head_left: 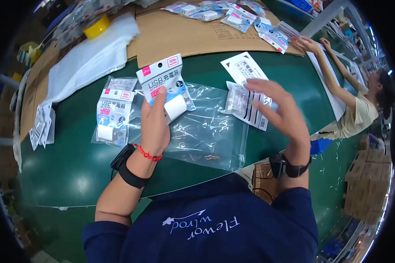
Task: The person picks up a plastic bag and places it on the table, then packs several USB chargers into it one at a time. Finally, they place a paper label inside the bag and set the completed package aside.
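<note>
A blister pack with a small white plug-in charger (175, 108) is held upright in my left hand (155, 125), thumb across its front. Under it a large clear plastic bag (197, 144) lies flat on the green table. Left of that hand is a group of similar charger packs (112, 115), partly overlapping. My right hand (287, 116) is open, fingers spread and curved, over a pack lying back side up (243, 105); I cannot tell whether it touches it. A white printed card (239, 65) sticks out beyond that pack.
Flattened cardboard (175, 37) covers the far side, with several charger packs (237, 19) on it. White plastic sheeting (90, 57) and a yellow tape roll (96, 27) lie far left. At the right a co-worker (355, 98) reaches toward the packs. Stacked cartons (368, 184) stand beyond.
</note>
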Tool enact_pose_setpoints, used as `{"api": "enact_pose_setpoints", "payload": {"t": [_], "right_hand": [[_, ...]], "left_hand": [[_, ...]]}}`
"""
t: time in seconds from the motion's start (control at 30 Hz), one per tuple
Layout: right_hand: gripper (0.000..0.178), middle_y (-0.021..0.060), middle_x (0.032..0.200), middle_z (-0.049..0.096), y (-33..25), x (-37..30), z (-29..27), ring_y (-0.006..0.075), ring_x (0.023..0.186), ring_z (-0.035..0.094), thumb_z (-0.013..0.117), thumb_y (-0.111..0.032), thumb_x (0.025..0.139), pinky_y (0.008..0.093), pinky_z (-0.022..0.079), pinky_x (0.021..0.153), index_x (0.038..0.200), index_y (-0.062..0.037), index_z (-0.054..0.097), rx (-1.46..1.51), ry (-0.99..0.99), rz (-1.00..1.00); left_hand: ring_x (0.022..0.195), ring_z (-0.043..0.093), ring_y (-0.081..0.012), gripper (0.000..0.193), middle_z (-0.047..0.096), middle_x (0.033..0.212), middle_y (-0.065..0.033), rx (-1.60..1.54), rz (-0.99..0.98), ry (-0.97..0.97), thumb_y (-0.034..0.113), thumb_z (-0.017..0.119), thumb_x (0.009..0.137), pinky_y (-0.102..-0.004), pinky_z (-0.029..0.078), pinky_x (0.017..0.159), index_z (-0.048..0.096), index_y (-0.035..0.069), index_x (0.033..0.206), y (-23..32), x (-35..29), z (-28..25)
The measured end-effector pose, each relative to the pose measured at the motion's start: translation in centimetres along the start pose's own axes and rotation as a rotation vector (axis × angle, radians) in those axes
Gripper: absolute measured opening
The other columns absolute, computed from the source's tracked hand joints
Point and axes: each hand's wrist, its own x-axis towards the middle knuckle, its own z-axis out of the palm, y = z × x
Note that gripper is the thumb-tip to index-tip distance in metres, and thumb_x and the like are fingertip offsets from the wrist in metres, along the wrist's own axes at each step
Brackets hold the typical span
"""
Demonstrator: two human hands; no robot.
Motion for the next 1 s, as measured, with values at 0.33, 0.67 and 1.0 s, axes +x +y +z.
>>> {"api": "enact_pose_setpoints", "payload": {"t": [0.33,0.67,1.0], "right_hand": [[0.055,0.0178,0.112,0.06,-0.8,-1.8,5.3,0.0322,0.109,0.056,0.067,-0.016,0.079,0.0369,0.047,0.088,0.13,-0.0064,0.048,-0.548,-0.052,0.235],[0.052,0.0138,0.126,0.053,-2.7,0.1,0.1,0.0231,0.115,0.053,0.056,-0.007,0.083,0.0347,0.045,0.091,0.133,-0.0033,0.043,0.734,0.293,0.267],[0.059,0.0125,0.122,0.053,-6.9,1.6,9.2,0.018,0.109,0.053,0.067,-0.004,0.08,0.0313,0.043,0.092,0.131,0.0012,0.038,0.942,0.316,0.268]], "left_hand": [[0.098,0.061,-0.0179,0.036,0.061,0.111,-0.01,0.022,-0.167,-0.006,0.028,0.05,0.097,-0.0324,0.049,0.086,0.051,-0.001,0.117,0.1,-0.4,0.4],[0.098,0.062,-0.0174,0.037,0.061,0.11,-0.0098,-0.105,-0.206,-0.136,0.03,0.046,0.098,-0.0315,0.051,0.084,0.052,-0.001,0.118,0.0,-0.7,0.2],[0.085,0.056,-0.0058,0.029,0.062,0.097,-0.0019,0.25,-0.247,-0.22,0.023,0.046,0.097,-0.0224,0.048,0.071,0.058,0.0,0.11,-0.3,-2.5,0.4]]}}
